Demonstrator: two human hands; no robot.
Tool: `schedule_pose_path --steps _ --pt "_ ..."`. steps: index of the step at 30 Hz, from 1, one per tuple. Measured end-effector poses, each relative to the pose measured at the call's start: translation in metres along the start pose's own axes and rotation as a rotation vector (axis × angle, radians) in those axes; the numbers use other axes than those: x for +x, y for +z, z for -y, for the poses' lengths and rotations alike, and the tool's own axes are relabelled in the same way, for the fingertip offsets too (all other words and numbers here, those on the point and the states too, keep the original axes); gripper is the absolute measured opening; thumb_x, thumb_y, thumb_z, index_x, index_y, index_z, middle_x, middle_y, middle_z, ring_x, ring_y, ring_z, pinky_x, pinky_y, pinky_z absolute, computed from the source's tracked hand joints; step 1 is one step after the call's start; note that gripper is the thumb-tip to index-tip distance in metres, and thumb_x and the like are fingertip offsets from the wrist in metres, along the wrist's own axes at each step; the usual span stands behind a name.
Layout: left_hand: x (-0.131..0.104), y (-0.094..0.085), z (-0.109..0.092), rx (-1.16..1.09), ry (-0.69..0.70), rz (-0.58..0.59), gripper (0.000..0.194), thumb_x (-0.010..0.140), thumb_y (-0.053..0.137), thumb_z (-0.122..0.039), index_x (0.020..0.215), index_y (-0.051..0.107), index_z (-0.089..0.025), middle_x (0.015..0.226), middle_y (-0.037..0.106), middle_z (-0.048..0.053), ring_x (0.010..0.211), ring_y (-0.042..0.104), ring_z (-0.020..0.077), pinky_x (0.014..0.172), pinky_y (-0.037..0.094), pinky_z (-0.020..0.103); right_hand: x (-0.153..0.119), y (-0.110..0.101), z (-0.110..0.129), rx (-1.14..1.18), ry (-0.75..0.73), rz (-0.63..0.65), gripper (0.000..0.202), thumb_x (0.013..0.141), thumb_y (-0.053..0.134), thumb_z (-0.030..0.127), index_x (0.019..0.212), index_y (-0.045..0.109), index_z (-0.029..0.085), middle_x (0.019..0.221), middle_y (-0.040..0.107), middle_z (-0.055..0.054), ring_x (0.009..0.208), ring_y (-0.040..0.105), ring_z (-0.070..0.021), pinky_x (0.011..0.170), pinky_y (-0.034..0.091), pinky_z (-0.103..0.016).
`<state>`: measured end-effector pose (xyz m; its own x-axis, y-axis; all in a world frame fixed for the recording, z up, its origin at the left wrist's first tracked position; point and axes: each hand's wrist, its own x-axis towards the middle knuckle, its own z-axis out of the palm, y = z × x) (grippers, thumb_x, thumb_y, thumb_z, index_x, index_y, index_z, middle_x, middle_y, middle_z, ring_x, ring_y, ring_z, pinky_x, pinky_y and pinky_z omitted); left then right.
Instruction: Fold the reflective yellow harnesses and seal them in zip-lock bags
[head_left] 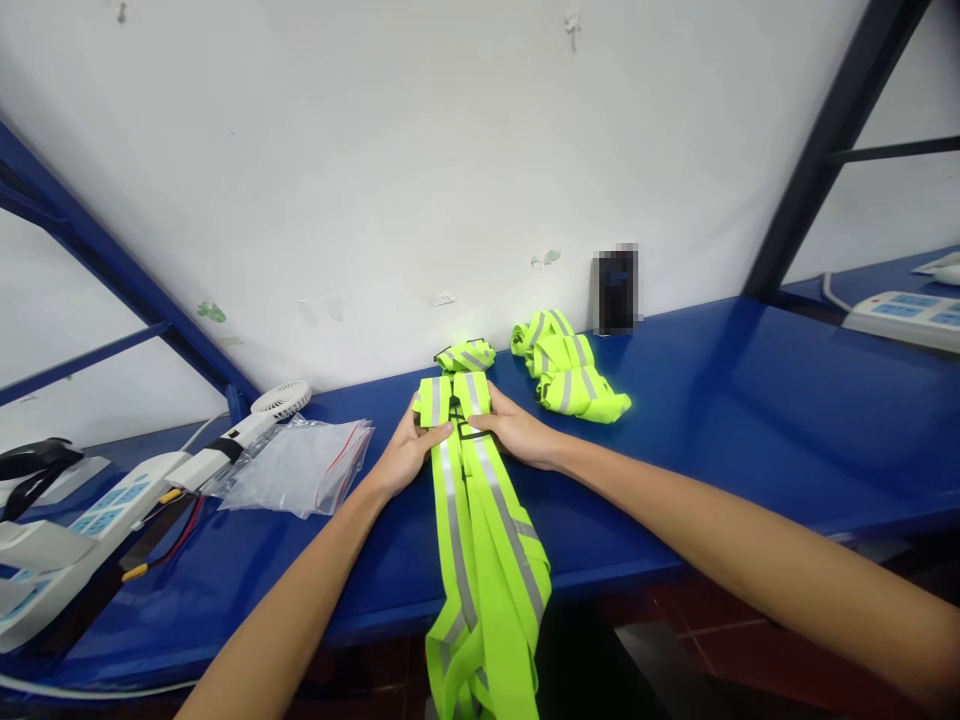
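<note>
I see my left hand (405, 452) and right hand (523, 432) clamped on reflective straps (491, 560) trailing past the front edge of the tabletop (720, 420); likely folding, next calling for aligned layers.

A white wall (450, 150), marked by green patches (211, 311) and a chipped spot (573, 32) near the top, rises behind a glossy blue surface (712, 420) set against its base. A blue metal frame (112, 265) slants along the left side, while a dark post (817, 150) with a crossbar (900, 150) stands at right. Dark red floor tiles (731, 600) with pale joints show below the front edge, in shadow; soft light falls across the wall.
</note>
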<state>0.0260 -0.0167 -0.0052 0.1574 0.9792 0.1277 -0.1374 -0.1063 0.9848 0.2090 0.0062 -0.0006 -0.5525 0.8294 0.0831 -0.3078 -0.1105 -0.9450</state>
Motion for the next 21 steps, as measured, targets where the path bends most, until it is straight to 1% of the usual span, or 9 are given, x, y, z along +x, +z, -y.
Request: schedule_pose_path --steps 2,4,5,7,9,10,16,18,21 --pt "0.001 0.002 0.000 -0.009 0.037 -0.026 0.082 0.071 0.081 -0.027 0.138 0.033 -0.028 0.123 0.065 0.008 0.096 0.071 0.0243 0.085 0.058 0.039 0.000 0.000 0.000 0.004 0.000 -0.031 0.050 0.076 0.059 0.017 0.124 0.046 0.027 0.100 0.065 -0.001 0.084 0.064 -0.0196 0.074 0.053 -0.034" --pt "0.001 0.004 0.000 -0.014 0.091 -0.061 0.086 0.072 0.080 -0.027 0.139 0.028 -0.033 0.126 0.063 0.007 0.094 0.071 0.0221 0.085 0.058 0.037 0.000 0.001 0.002 -0.013 -0.037 -0.099 0.056 0.076 0.061 0.018 0.128 0.042 0.026 0.097 0.064 -0.001 0.079 0.063 -0.0179 0.070 0.053 -0.032" --pt "0.002 0.006 0.000 -0.016 0.115 -0.073 0.086 0.072 0.080 -0.027 0.140 0.027 -0.034 0.126 0.062 0.007 0.095 0.071 0.0217 0.085 0.058 0.037 -0.001 0.002 0.003 -0.018 -0.065 -0.122 0.062 0.076 0.062 0.018 0.132 0.038 0.027 0.095 0.064 0.000 0.075 0.062 -0.0169 0.068 0.052 -0.031" --pt "0.003 0.009 -0.001 -0.016 0.147 -0.079 0.085 0.074 0.079 -0.027 0.140 0.026 -0.033 0.126 0.063 0.007 0.096 0.070 0.0223 0.085 0.058 0.036 -0.003 0.004 0.007 -0.017 -0.121 -0.112 0.075 0.077 0.061 0.019 0.143 0.027 0.031 0.089 0.063 0.002 0.067 0.060 -0.0153 0.063 0.051 -0.029" --pt "0.003 0.010 -0.002 -0.009 0.156 -0.066 0.083 0.074 0.079 -0.028 0.139 0.028 -0.032 0.124 0.064 0.008 0.096 0.070 0.0234 0.085 0.058 0.037 -0.005 0.005 0.010 -0.022 -0.164 -0.067 0.082 0.079 0.059 0.019 0.149 0.019 0.034 0.083 0.062 0.003 0.060 0.058 -0.0140 0.059 0.050 -0.028" --pt "0.002 0.011 -0.003 -0.002 0.151 -0.056 0.081 0.074 0.079 -0.029 0.138 0.030 -0.031 0.123 0.064 0.008 0.096 0.071 0.0239 0.084 0.058 0.037 -0.006 0.006 0.012 -0.035 -0.176 -0.050 0.083 0.079 0.058 0.019 0.150 0.017 0.035 0.081 0.062 0.004 0.058 0.057 -0.0135 0.058 0.050 -0.027" --pt "0.002 0.006 -0.001 0.037 0.128 -0.027 0.062 0.074 0.079 -0.030 0.125 0.045 -0.024 0.118 0.068 0.008 0.096 0.070 0.0253 0.085 0.058 0.040 -0.008 0.002 0.011 -0.219 -0.199 -0.016 0.079 0.083 0.055 0.020 0.153 0.019 0.032 0.069 0.056 0.004 0.048 0.044 -0.0102 0.048 0.039 -0.022" --pt "0.002 0.004 0.002 0.036 0.113 -0.027 0.059 0.073 0.079 -0.030 0.123 0.048 -0.021 0.116 0.069 0.009 0.097 0.070 0.0258 0.085 0.058 0.040 -0.008 -0.001 0.010 -0.261 -0.204 -0.014 0.079 0.084 0.055 0.020 0.153 0.019 0.032 0.071 0.057 0.003 0.048 0.041 -0.0097 0.048 0.038 -0.022" --pt "0.003 0.002 0.004 0.027 0.081 -0.040 0.061 0.072 0.080 -0.030 0.124 0.049 -0.020 0.114 0.070 0.010 0.094 0.071 0.0258 0.084 0.058 0.041 -0.008 -0.001 0.010 -0.268 -0.211 -0.001 0.078 0.084 0.055 0.020 0.153 0.020 0.033 0.081 0.061 0.001 0.054 0.047 -0.0112 0.054 0.042 -0.024"
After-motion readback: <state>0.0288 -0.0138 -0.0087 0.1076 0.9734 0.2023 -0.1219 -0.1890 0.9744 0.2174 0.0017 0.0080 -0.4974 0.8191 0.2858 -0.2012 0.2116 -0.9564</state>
